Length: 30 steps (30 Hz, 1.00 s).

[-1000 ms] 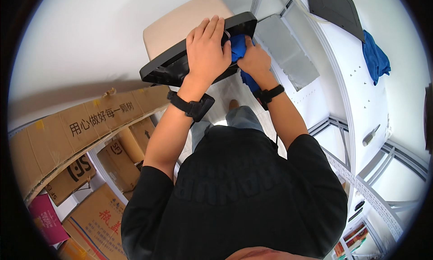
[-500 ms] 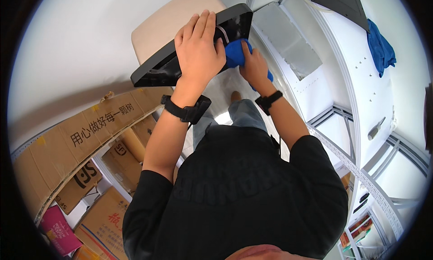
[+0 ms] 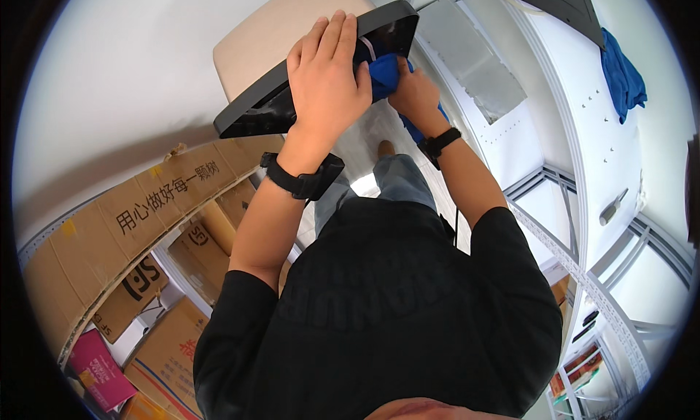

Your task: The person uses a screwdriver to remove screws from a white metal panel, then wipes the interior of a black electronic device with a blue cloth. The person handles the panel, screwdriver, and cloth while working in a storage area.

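Note:
A black rectangular panel (image 3: 260, 120) with a thick matte rim and a glossy face stands tilted in front of me. My left hand (image 3: 329, 84) grips its upper rim, fingers laid over the edge and the thumb on the glossy side. Bunched in my right hand (image 3: 415, 96) is a blue cloth (image 3: 386, 77), which is pressed against the panel near my left thumb. Some of the cloth hangs below the right hand. A pale curved strip shows on the panel's face just above the cloth; what it is I cannot tell.
Behind the panel is a beige padded surface (image 3: 270, 26). Cardboard boxes (image 3: 157, 201) fill a shelf at the left. White shelving with metal frames (image 3: 554, 194) runs along the right, carrying another dark panel (image 3: 558, 4), a second blue cloth (image 3: 621, 77) and a small grey-handled tool (image 3: 612, 207).
My right hand has turned and curled more tightly around the cloth, its index finger now bent. The panel and my left hand have shifted slightly right in the picture.

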Motion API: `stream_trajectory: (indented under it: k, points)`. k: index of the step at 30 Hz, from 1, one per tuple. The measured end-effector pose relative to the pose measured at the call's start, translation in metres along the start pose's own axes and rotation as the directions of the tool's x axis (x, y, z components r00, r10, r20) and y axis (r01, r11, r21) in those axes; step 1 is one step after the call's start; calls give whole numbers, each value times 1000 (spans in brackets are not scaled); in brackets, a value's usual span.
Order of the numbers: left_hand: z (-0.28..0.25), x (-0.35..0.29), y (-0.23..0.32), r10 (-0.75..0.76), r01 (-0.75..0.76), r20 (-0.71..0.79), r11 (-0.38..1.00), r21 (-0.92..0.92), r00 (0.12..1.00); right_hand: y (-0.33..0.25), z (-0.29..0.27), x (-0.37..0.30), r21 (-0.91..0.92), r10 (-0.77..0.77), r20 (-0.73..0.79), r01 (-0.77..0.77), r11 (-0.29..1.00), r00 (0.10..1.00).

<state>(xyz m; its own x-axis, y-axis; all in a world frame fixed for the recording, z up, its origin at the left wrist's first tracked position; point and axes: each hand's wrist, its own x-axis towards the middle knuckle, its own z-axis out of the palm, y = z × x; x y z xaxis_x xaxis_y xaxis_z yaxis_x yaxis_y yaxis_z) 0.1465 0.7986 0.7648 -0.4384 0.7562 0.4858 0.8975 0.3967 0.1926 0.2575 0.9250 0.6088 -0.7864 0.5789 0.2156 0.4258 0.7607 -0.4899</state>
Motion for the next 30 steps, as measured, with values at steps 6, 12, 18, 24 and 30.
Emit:
stream_trajectory:
  k: [6, 12, 18, 24, 30]
  points:
    - [-1, -1, 2, -10, 10, -4, 1000, -19, 1000, -3, -7, 3, -15, -38, 45, 39, 999, 998]
    - [0, 0, -1, 0, -1, -25, 1000, -11, 1000, 3, 1, -1, -46, -29, 62, 32, 998, 998]
    - [1, 0, -2, 7, -7, -17, 1000, 11, 1000, 13, 5, -37, -64, -116, 3, 116, 991, 993]
    - [1, 1, -1, 7, -7, 1, 1000, 24, 1000, 33, 26, -29, -121, -178, -40, 172, 978, 983]
    - [0, 1, 0, 7, -7, 5, 1000, 7, 1000, 33, 40, -10, -226, 106, 206, -58, 972, 973]
